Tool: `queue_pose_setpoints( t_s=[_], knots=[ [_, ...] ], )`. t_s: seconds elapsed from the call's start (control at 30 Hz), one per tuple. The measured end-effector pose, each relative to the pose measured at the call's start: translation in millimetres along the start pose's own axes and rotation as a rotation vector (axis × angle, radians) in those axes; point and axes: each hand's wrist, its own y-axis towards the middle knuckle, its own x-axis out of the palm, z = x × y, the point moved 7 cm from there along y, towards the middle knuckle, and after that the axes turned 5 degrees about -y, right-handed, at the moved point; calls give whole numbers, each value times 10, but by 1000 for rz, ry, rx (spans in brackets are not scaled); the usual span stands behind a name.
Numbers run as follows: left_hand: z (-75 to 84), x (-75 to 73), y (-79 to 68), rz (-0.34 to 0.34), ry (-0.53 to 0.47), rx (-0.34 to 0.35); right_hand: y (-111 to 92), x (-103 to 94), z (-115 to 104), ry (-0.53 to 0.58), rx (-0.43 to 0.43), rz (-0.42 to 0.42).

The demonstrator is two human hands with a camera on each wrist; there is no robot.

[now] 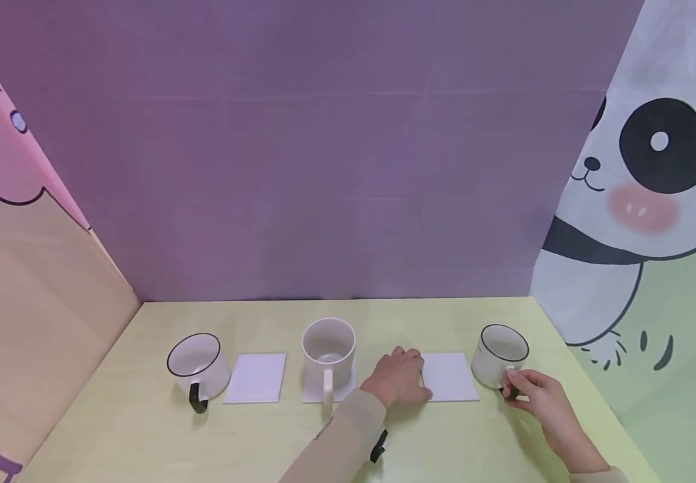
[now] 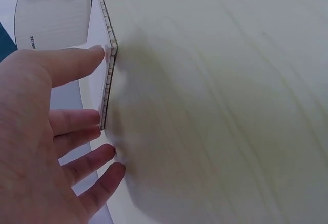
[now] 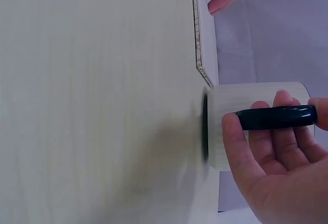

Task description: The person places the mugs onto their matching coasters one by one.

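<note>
Right hand pinches the black handle of the rightmost black-rimmed white mug, which is just right of the rightmost white square coaster, handle pointing near-right; left hand, fingers spread, touches that coaster's left edge.

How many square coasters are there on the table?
3: left coaster beside the leftmost mug, middle coaster under the white-handled mug, right coaster between left hand and rightmost mug. The left sleeve may hide others.
</note>
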Motion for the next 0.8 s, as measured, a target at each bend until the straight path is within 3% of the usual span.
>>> queue_pose_setpoints(
  t_s=[0.3, 0.8],
  knots=[
    [17, -23, -12, 8, -22, -1, 9, -1, -77, -11, -11, 18],
    [37, -36, -32, 5, -2, -8, -2, 32, -201, 87, 9, 63]
  ],
)
